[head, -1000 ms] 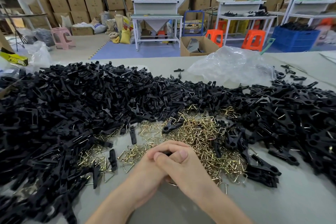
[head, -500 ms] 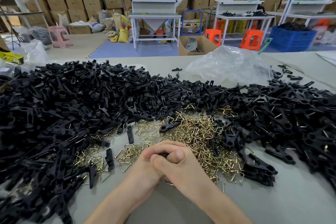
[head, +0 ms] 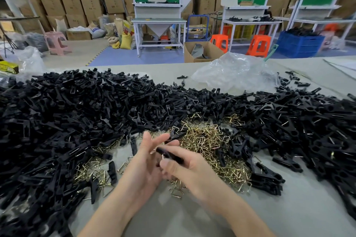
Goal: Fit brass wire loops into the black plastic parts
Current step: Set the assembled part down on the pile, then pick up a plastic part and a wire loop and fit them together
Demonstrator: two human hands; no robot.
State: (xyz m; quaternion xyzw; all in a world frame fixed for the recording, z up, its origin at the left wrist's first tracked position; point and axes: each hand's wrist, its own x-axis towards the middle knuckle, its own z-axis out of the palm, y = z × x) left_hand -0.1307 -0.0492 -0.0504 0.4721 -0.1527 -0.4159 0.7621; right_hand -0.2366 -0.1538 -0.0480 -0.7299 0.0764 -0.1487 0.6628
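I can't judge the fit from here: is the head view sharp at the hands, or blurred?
Head view: motion blur smears the right hand and the black part it holds; the left hand is soft-edged too. Head view, edges: wide-angle bending tilts the shelving, and the black piles smear toward the corners. Light is even.

Factory floor, stacked cartons (head: 63,0), workbenches (head: 159,21)

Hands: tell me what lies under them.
Brass wire loops lie on the grey table below the left hand and the right hand, which grips a black part; anything directly beneath the palms is covered.
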